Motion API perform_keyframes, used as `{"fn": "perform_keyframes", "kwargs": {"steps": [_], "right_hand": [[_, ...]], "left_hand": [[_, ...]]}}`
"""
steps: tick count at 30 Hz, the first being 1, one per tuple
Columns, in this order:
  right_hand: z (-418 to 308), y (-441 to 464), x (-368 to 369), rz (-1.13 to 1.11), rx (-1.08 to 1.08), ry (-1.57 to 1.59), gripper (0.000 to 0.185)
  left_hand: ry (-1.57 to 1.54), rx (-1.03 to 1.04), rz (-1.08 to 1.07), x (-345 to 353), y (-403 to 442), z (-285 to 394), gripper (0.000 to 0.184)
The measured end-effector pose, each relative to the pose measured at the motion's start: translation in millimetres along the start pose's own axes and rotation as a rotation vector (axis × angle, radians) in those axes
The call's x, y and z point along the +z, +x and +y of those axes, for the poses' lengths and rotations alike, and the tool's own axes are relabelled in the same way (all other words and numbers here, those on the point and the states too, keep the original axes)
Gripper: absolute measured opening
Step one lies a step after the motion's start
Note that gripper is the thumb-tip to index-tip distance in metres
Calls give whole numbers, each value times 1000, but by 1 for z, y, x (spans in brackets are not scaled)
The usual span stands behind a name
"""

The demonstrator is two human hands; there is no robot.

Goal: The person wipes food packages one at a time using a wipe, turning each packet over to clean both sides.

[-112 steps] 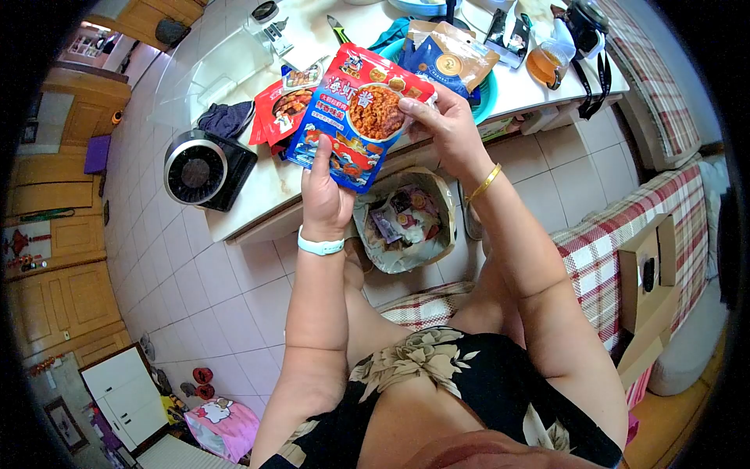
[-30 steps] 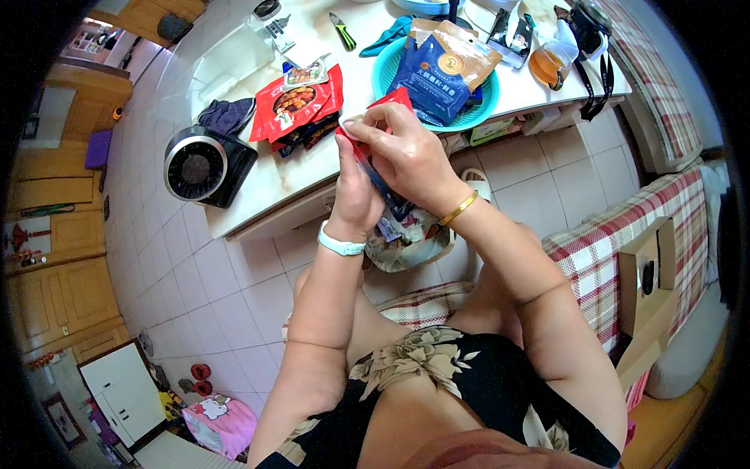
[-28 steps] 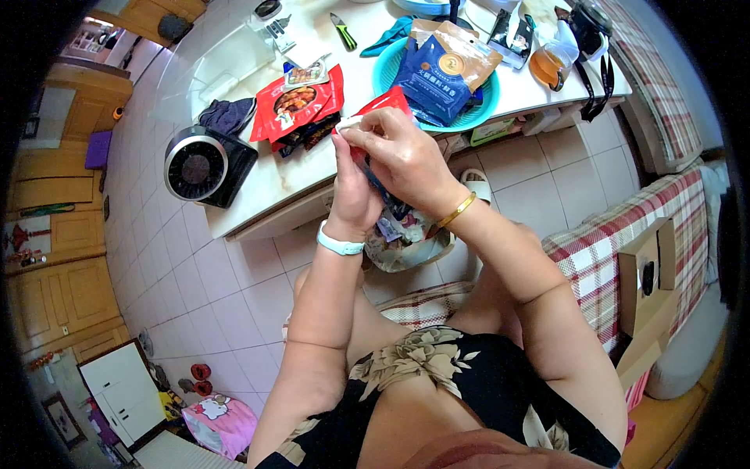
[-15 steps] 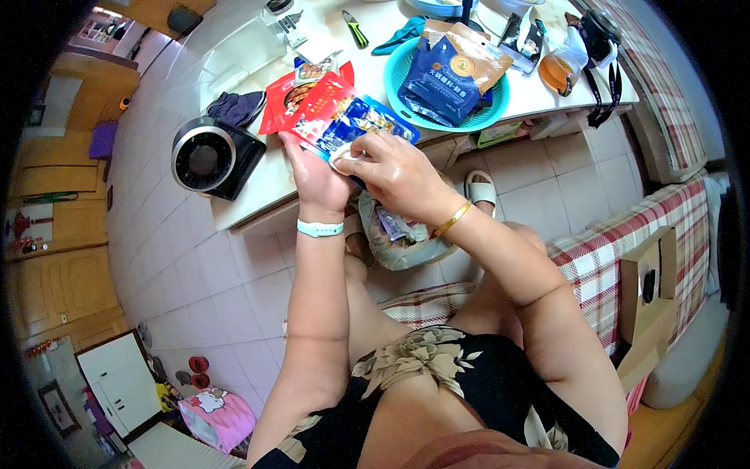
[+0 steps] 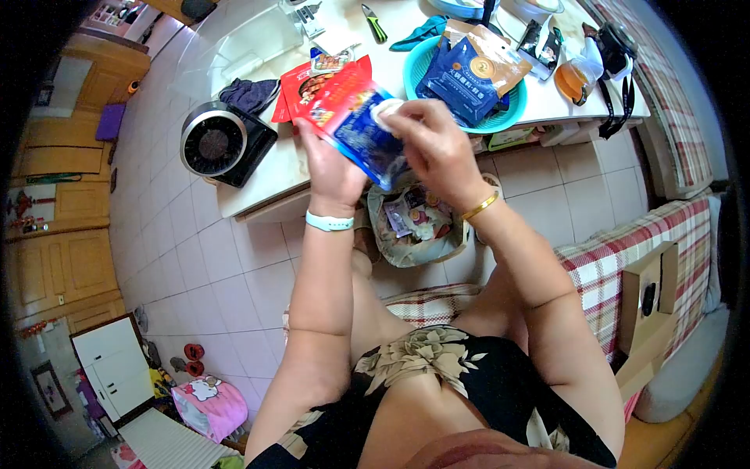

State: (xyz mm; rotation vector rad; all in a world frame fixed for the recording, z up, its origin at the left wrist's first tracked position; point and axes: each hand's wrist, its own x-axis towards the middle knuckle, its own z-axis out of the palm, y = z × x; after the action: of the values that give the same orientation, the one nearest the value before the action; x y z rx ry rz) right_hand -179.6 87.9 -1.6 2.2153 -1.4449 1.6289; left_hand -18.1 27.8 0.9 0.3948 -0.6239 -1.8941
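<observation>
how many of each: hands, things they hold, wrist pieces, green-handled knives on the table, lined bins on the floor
Hands: 2 (left hand, right hand)
Held things: 2 (red-and-blue packet, white wad)
Wrist pieces: 2 (pale band, gold bangle)
Green-handled knife: 1
Lined bin: 1
Total: 8

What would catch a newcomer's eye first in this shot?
Probably the bright red-and-blue pouch in the left hand, at the table's near edge, with a white wad pinched in the right hand at its printed face. Next, the turquoise basket of pouches to its right, and the black device with a round silver rim at the table's left corner.
</observation>
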Motion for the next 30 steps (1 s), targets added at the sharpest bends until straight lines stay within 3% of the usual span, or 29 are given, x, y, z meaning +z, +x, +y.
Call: {"fn": "perform_keyframes", "kwargs": {"steps": [8,14,22,25,30], "right_hand": [[-4,-3,13,-28,-96,-10,35],[15,0,8,38,-101,-136,37],[22,7,-13,186,137,-132,30],[11,5,-7,96,-47,-51,30],[7,3,1,35,-82,-99,25]], "left_hand": [[273,-79,-100,8,-16,-34,80],[264,-130,-134,23,-21,-38,83],[163,-203,-195,22,-21,-44,84],[235,-168,-100,16,-22,-48,77],[297,-158,-104,11,-23,-49,73]]}}
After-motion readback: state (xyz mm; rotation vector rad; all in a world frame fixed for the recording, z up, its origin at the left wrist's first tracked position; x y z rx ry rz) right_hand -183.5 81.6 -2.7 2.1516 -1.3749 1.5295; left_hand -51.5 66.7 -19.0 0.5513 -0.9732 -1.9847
